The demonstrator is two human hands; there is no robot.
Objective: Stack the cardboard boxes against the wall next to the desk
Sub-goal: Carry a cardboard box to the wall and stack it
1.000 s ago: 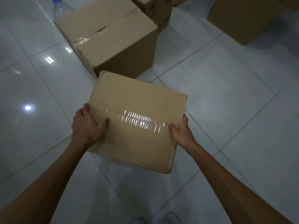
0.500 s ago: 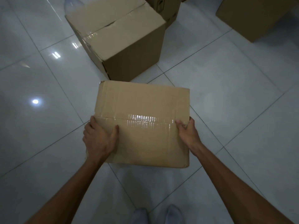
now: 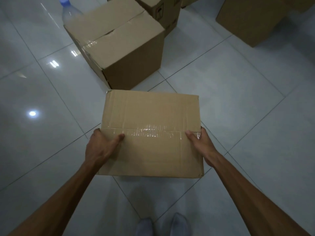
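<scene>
Underfoot, the glossy tiled floor (image 3: 238,99) fills the view, its grout lines running diagonally and small light spots reflected at the left. Straight ahead stands the big sealed box (image 3: 119,46), turned at an angle, 1 corner aimed at the viewer. Top right, the corner box (image 3: 252,19) is cut off by the frame edge. Behind the big sealed box, a printed box (image 3: 163,12) shows dark markings on its side.

Closer in, the held box (image 3: 151,133) is in both hands, above the floor and in front of the person's body. Its long axis runs left to right, its taped seam running the same way across the top, square to the viewer. The left hand (image 3: 100,147) clamps the left side, thumb on top beside the seam. The right hand (image 3: 202,145) clamps the right side, thumb on the tape.

A plastic bottle (image 3: 67,11) with a blue cap stands behind the big sealed box, top left. 2 socked feet (image 3: 162,225) show at the bottom edge, below the held box.
</scene>
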